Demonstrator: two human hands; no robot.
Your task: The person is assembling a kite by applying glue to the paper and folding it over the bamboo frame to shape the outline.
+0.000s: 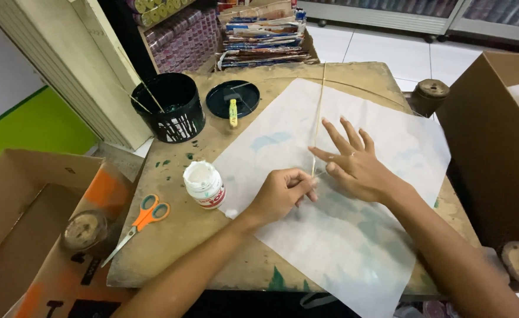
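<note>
A thin stick (317,121) is held down on a white sheet (342,224) at mid-frame.
The stick's lower end is pinched by the left hand (280,194), fingers together; the right hand (354,162) is laid flat, fingers spread, touching the stick; a glue jar (204,184) and scissors (139,224) are seen at lower left, a black bucket (170,107) at upper left.

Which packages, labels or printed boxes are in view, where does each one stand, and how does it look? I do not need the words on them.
Glue jar: left of the left hand, round, white, red-and-white label.
Left cardboard box: beside the table, open, brown, with orange and black print.
Right cardboard box: right of the table, brown, plain.
Stack of printed paper: behind the table, many colours.
</note>
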